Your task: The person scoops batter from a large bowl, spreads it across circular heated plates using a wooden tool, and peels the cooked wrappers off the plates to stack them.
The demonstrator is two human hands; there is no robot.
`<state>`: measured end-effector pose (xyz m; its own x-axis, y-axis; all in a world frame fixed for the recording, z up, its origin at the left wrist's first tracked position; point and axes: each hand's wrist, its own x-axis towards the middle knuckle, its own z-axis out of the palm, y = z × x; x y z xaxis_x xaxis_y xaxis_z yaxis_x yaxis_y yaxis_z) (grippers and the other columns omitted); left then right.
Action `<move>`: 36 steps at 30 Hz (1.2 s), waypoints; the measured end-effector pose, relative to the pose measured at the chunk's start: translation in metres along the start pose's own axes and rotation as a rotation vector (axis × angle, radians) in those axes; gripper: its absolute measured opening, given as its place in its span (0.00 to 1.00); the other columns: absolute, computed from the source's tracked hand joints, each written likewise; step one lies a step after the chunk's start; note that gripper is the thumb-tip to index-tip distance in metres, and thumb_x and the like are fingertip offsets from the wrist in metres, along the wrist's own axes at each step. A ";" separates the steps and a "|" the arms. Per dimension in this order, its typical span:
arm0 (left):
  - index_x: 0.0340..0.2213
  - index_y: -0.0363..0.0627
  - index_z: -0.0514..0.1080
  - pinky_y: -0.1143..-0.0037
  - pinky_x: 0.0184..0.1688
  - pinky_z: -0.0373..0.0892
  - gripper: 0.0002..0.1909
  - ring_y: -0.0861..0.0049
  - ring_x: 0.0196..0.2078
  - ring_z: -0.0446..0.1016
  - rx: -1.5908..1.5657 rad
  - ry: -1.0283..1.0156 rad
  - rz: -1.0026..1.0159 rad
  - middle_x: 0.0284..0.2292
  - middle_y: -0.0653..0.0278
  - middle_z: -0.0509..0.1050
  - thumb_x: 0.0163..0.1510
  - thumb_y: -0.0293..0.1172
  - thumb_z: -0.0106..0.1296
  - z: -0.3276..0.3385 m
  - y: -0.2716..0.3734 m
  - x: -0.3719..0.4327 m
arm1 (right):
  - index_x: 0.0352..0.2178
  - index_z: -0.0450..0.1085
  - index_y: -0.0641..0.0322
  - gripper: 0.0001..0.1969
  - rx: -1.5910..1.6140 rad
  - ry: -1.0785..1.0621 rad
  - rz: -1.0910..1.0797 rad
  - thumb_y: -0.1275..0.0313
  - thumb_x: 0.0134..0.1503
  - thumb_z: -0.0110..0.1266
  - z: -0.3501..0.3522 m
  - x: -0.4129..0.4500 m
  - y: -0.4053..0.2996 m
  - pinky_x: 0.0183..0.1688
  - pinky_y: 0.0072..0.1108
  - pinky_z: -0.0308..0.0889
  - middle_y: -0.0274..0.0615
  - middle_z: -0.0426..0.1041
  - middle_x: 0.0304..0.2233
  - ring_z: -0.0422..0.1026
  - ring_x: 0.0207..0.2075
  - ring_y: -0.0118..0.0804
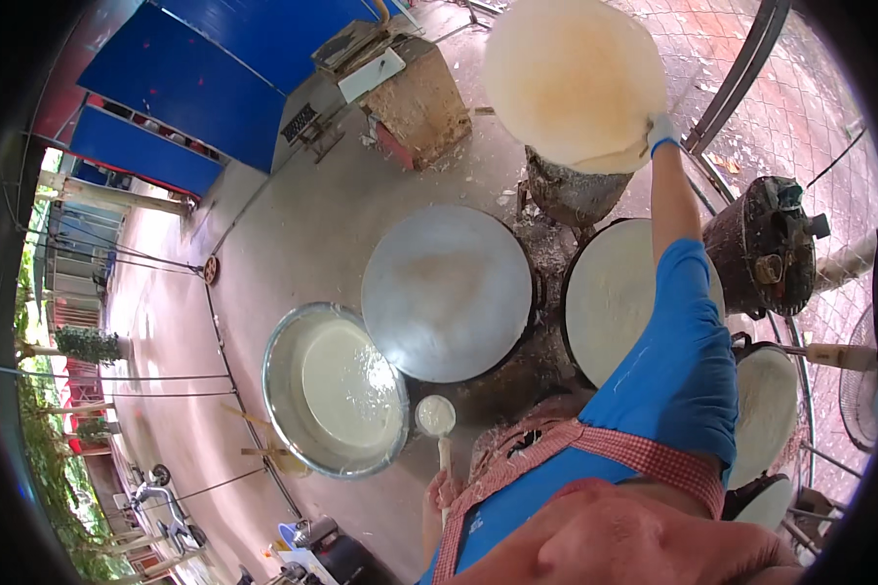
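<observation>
A long-handled ladle (pixel 436 417) coated in pale batter is gripped by its handle in my left hand (pixel 445 490), low in front of my apron. Left of it stands a wide metal basin (pixel 278 344) holding white batter (pixel 344 387). Out at arm's length, my gloved right hand (pixel 660 134) closes on the rim of a large, thin round pancake (pixel 578 69), pale with a browned middle. That pancake hides the top of the crusted drum (pixel 578 190) below. Between my hands lie a round grey griddle (pixel 446 292) with a brownish patch and another griddle (pixel 614 292) covered with a pale layer.
More pale-topped griddles (pixel 764 417) curve around my right side. A dark metal drum (pixel 757 248) stands by the wire fence (pixel 834 110), with a fan (pixel 860 380) nearby. Ahead is a crusted box-like stand (pixel 417 102). A parked scooter (pixel 168 512) shows at lower left.
</observation>
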<state>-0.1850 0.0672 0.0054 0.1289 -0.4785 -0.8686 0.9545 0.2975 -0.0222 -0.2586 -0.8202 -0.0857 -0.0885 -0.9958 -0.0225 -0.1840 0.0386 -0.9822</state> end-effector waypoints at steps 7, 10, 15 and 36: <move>0.44 0.46 0.62 0.83 0.11 0.58 0.18 0.88 0.07 0.55 -0.039 -0.110 -0.030 0.12 0.67 0.64 0.52 0.34 0.44 -0.027 0.018 0.011 | 0.35 0.64 0.73 0.19 0.701 0.327 0.522 0.69 0.44 0.53 0.019 -0.012 0.077 0.27 0.28 0.66 0.48 0.69 0.31 0.70 0.28 0.39; 0.46 0.48 0.60 0.83 0.11 0.59 0.19 0.90 0.10 0.58 0.155 0.036 0.113 0.16 0.64 0.68 0.52 0.35 0.44 0.009 0.006 0.006 | 0.36 0.64 0.74 0.19 0.507 0.327 0.437 0.70 0.44 0.52 0.016 -0.002 0.081 0.28 0.28 0.67 0.48 0.68 0.34 0.70 0.28 0.40; 0.48 0.49 0.59 0.86 0.11 0.58 0.19 0.90 0.11 0.58 0.047 0.138 0.322 0.15 0.66 0.64 0.53 0.34 0.42 0.041 -0.025 -0.022 | 0.33 0.68 0.66 0.24 -0.920 0.115 -0.099 0.53 0.46 0.46 0.023 -0.059 0.020 0.34 0.34 0.66 0.52 0.72 0.33 0.72 0.35 0.47; 0.37 0.45 0.59 0.83 0.08 0.51 0.13 0.83 0.11 0.55 0.160 0.025 0.342 0.15 0.66 0.60 0.49 0.30 0.45 -0.194 0.246 0.111 | 0.25 0.72 0.57 0.11 -1.336 -1.447 -1.272 0.65 0.44 0.45 0.173 -0.747 -0.072 0.30 0.36 0.64 0.49 0.72 0.26 0.71 0.28 0.49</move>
<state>0.0124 0.2474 -0.1924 0.4427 -0.3533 -0.8242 0.8877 0.3023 0.3472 -0.0100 -0.0933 -0.0304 0.9209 0.0751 -0.3825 0.0806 -0.9967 -0.0017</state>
